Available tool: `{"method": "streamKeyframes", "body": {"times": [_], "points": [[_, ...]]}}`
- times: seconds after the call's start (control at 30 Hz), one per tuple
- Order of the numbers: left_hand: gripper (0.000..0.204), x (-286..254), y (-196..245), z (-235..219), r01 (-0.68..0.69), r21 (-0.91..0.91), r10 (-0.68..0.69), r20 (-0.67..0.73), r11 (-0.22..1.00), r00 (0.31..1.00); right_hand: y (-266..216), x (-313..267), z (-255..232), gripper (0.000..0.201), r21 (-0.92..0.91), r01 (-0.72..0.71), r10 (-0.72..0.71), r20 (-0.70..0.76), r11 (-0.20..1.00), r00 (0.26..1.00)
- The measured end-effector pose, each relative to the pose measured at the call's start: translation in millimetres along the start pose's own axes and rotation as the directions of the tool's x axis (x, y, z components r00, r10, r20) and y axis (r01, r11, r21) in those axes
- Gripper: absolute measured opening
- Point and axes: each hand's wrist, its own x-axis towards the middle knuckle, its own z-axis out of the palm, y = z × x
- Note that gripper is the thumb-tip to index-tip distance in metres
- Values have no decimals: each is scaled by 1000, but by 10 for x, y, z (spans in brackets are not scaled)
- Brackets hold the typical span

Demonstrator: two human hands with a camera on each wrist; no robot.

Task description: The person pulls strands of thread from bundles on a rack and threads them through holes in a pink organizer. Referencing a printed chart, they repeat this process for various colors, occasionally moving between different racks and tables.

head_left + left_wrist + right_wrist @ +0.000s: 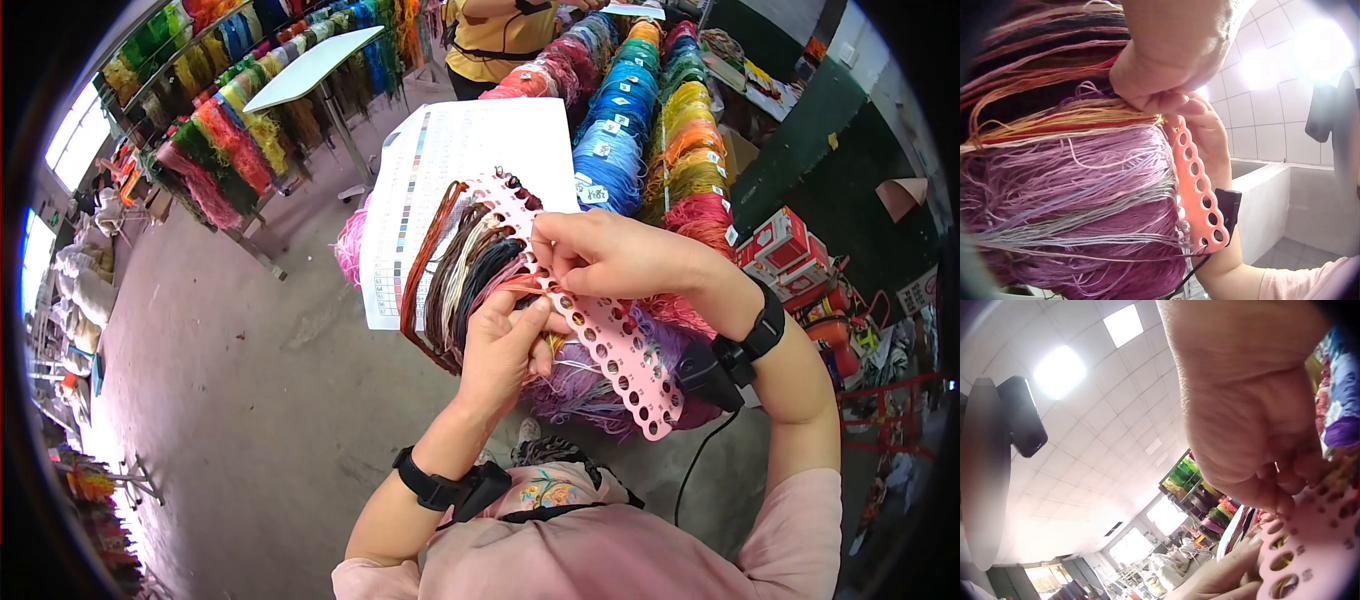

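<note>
A long pink thread holder card [625,365], with scalloped edges and round holes, lies slantwise over bundled yarn. Brown, cream, black and rust floss strands [470,255] hang from holes in its far half. My left hand [500,345] pinches an orange thread [522,287] between thumb and forefinger beside the card's edge. Bent over the card, my right hand [625,250] has thumb and forefinger together at the same thread. In the right wrist view its fingertips are right at the holes; what lies between them is mostly hidden.
Under the card is a printed chart sheet [385,290]. Lilac yarn [570,385] bulges below it, and rows of labelled blue skeins [610,150] stretch away. A white tabletop [315,68] and racks of hanging yarn stand at left. Another person [500,45] is at the far end.
</note>
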Motion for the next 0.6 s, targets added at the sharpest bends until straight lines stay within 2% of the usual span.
{"method": "streamKeyframes", "body": {"times": [0.07, 0.17, 0.27, 0.47, 0.6], "points": [[22, 4, -2, -1, 3, 1, -3, 1, 1000, 1000, 29, 7, -5, 20, -107, 69, -71, -11, 992, 997], [21, 5, 1, -4, 11, -5, -11, 8, 1000, 1000, -41, 1, 13, 21, -207, 59, -59, 8, 976, 998], [20, 8, 0, -1, 15, -13, -15, 20, 1000, 1000, -50, 32, 40, 21, -288, 115, -118, 7, 951, 993], [19, 13, -19, -40, 19, -16, -19, 34, 1000, 999, -137, 43, 55, 20, -491, 92, -104, 3, 867, 995], [20, 14, -5, -36, 21, 4, -21, 42, 1000, 999, -196, 50, 49, 22, -524, 100, -93, 39, 846, 995]]}}
